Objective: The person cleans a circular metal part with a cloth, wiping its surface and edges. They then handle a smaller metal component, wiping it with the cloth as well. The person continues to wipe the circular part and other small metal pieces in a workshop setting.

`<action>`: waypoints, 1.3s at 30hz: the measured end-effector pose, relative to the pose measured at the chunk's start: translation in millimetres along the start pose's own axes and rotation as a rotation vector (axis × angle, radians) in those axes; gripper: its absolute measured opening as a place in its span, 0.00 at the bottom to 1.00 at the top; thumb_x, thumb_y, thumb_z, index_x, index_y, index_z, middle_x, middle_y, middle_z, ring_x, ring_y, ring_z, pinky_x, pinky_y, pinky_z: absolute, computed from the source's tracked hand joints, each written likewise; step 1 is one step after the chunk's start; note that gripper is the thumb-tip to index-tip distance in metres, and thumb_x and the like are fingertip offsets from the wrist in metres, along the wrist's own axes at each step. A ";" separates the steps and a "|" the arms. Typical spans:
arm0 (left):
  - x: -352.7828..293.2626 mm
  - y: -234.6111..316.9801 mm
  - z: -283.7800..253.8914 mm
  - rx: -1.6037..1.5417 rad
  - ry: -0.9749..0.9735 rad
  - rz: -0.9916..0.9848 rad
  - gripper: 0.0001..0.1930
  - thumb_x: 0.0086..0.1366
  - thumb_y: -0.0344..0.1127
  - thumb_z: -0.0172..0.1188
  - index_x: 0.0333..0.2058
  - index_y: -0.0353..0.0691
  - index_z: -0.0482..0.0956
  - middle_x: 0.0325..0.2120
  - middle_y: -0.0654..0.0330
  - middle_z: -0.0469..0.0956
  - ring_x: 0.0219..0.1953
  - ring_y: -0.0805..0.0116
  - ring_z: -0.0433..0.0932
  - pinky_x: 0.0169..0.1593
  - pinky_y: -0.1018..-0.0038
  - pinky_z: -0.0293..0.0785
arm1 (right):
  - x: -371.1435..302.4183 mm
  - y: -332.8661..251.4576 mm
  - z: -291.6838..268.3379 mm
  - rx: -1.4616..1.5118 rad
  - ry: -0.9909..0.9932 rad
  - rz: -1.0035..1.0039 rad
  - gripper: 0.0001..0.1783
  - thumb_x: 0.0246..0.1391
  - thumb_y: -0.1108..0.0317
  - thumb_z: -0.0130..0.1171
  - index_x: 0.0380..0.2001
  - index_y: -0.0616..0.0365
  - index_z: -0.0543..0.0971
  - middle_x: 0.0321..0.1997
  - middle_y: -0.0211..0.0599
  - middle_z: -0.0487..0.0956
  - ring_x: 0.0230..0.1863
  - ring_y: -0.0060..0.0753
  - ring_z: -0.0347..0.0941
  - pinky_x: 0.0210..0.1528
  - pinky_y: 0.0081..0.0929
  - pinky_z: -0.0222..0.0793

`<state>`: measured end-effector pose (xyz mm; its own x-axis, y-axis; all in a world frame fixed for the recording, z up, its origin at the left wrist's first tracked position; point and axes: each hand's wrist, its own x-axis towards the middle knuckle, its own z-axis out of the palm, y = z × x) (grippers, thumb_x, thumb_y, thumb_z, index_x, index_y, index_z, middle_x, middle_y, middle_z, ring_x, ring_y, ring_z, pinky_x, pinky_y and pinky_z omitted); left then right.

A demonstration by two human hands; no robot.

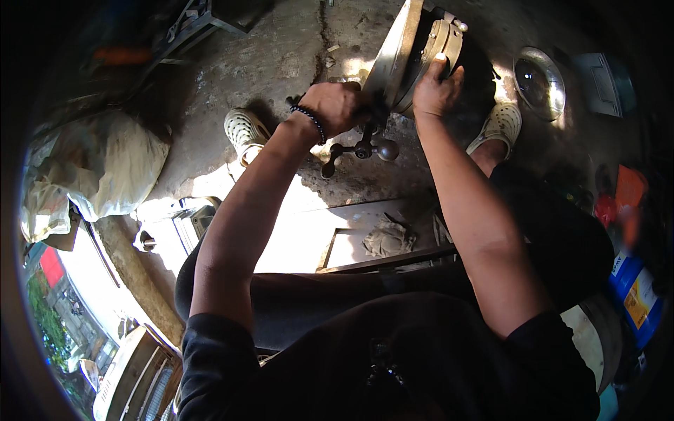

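A metal machine part with a long flat bright face (394,52) stands tilted on the floor between my feet. At its right side is a round, brass-coloured ring-shaped piece (444,43). My right hand (438,90) is wrapped against the lower edge of this round piece, thumb upward. My left hand (331,107), with a dark beaded bracelet at the wrist, is curled into a fist at the left of the flat face; whatever lies inside its fingers is hidden. Just below it sticks out a crank handle (362,149) with a ball on one end.
Pale clogs (246,133) are on my feet, either side of the part. A round shiny metal dish (539,83) lies at the right. Plastic sheeting (105,165) hangs at the left. A crumpled rag (388,237) lies nearer me; a blue container (635,291) stands far right.
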<state>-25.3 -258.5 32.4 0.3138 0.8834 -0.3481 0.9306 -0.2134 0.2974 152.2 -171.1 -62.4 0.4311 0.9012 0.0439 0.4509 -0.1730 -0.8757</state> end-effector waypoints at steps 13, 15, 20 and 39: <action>35.2 17.7 -7.4 0.303 -0.066 0.182 0.14 0.64 0.51 0.59 0.45 0.58 0.82 0.37 0.61 0.83 0.37 0.58 0.84 0.42 0.63 0.81 | -0.2 -5.9 -1.9 -0.073 0.013 -0.025 0.46 0.62 0.39 0.45 0.63 0.77 0.62 0.64 0.68 0.66 0.65 0.60 0.64 0.69 0.40 0.56; 39.4 21.2 -5.9 0.328 -0.071 0.163 0.13 0.63 0.50 0.60 0.43 0.56 0.82 0.37 0.61 0.83 0.37 0.58 0.84 0.42 0.62 0.80 | 1.4 -7.1 -2.8 -0.034 0.016 -0.011 0.47 0.61 0.37 0.46 0.62 0.77 0.63 0.64 0.68 0.66 0.66 0.61 0.62 0.70 0.41 0.54; 40.9 16.6 -8.0 0.243 -0.101 0.147 0.12 0.64 0.50 0.59 0.42 0.56 0.82 0.38 0.62 0.83 0.40 0.58 0.83 0.44 0.60 0.79 | -0.7 -8.6 -4.3 -0.017 -0.037 0.012 0.48 0.62 0.37 0.47 0.63 0.77 0.62 0.66 0.67 0.65 0.69 0.60 0.59 0.72 0.41 0.51; 8.5 -5.1 15.8 -0.057 -0.020 -0.168 0.14 0.62 0.48 0.60 0.34 0.44 0.81 0.33 0.53 0.83 0.37 0.52 0.83 0.41 0.60 0.79 | 18.4 38.3 20.2 -0.127 0.069 -0.141 0.48 0.62 0.36 0.45 0.62 0.79 0.63 0.65 0.68 0.65 0.68 0.60 0.59 0.72 0.39 0.51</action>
<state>-24.4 -256.5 13.9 0.1590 0.8961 -0.4143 0.9582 -0.0390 0.2835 161.6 -153.1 -104.8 0.4070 0.8916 0.1986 0.6036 -0.0994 -0.7911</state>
